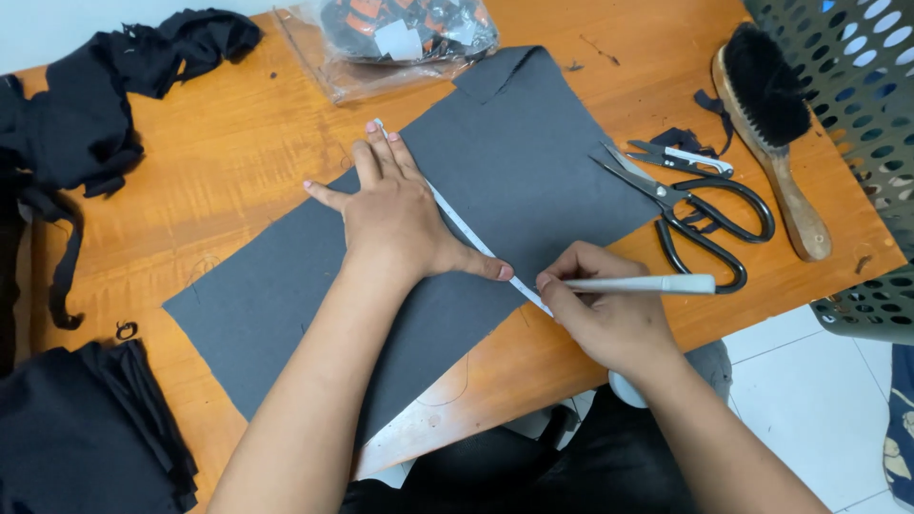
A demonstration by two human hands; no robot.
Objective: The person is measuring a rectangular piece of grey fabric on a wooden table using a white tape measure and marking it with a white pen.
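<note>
**Insp. A:** On the bench (238,143), centre, a dark grey fabric panel (533,152) is laid flat, one corner folded over at the far edge. Status of hands?

**Insp. B:** Left hand (395,214) is spread wide, palm down, pressed on a white measuring tape (457,219) that is run diagonally across the panel. Nothing is gripped by it. Right hand (609,319) is closed around a white marking pencil (647,284), tip set at the tape's near end, by the panel's edge.

**Insp. A:** Handling of panel?

**Insp. B:** Judged light, soft, limp; prob. easily shifted or wrinkled if dragged. Best pinned flat by a palm, or lifted at two corners. Tape judged thin & flexible, likely to slip unless held down along its length.

**Insp. A:** Surroundings?

**Insp. B:** Black-handled scissors (709,214) & small thread snips (685,157) are noted just right of the panel, wooden brush (771,133) beyond. Clear plastic bag (400,43) at far edge, touching the panel. Black fabric pieces (86,105) far left, a folded black stack (86,428) near left. Grey mesh basket (857,105) at right.
</note>
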